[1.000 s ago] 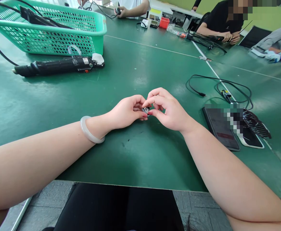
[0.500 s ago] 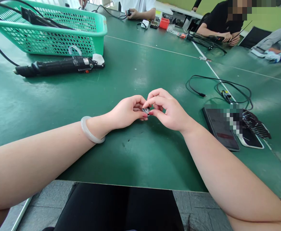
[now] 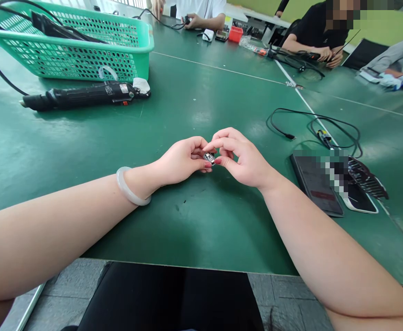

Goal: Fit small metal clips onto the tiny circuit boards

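a small metal part (image 3: 209, 158) sits between the fingertips of both hands, raised towards the person and above the green table (image 3: 201, 216). the left hand (image 3: 184, 161) grasps it from the left: the thumb lies along the part's lower left edge, its red nail showing, and the other fingers curl behind and beneath it. the right hand (image 3: 243, 156) pinches it from the other side. its thumb tip meets the part's right end, and its index finger arches over the top so that the tip comes down at the upper left edge, near the left fingers. the remaining right fingers are bent behind, free of the part as far as can be seen. how firmly either hand presses, i cannot tell. a pale bangle (image 3: 132, 186) rings the left wrist. well apart, a black electric screwdriver (image 3: 84, 95) lies just beside a green basket (image 3: 94, 57).
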`<act>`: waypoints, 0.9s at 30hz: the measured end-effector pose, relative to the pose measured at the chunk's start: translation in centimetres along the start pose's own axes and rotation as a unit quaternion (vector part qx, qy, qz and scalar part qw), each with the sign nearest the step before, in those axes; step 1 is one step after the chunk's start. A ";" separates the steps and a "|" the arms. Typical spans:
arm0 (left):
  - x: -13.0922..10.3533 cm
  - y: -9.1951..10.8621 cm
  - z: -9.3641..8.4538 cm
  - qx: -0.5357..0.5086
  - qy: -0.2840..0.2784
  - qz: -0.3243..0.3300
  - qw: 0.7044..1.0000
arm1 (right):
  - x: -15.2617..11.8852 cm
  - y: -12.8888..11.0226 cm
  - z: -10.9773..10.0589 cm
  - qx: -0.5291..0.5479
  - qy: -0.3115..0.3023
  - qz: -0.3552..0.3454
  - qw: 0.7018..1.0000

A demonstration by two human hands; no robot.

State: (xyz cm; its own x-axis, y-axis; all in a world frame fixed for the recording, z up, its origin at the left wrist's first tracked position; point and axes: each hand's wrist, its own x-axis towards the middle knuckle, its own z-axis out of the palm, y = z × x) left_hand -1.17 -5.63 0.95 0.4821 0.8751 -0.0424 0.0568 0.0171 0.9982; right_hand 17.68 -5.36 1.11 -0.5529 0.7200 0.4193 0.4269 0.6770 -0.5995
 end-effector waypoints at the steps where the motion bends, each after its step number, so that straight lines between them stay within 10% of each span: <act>1: 0.0 0.0 0.0 -0.004 0.008 -0.001 1.000 | 0.0 0.0 0.0 0.000 0.008 0.004 1.000; 15: 0.3 0.0 -0.2 -0.037 0.095 -0.011 0.995 | 0.2 -0.4 0.9 -0.005 0.067 0.192 0.979; 27: 0.4 -0.2 -0.3 -0.040 0.095 -0.029 0.994 | 0.1 -0.2 1.0 0.002 0.087 0.216 0.973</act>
State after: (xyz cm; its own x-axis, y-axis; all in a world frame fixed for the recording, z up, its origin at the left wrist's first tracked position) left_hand -1.28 -5.12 0.76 0.3049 0.9471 -0.0998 0.0076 0.1024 0.9947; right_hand 16.77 -5.56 0.60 -0.1934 0.9523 0.2360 0.5891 0.3051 -0.7483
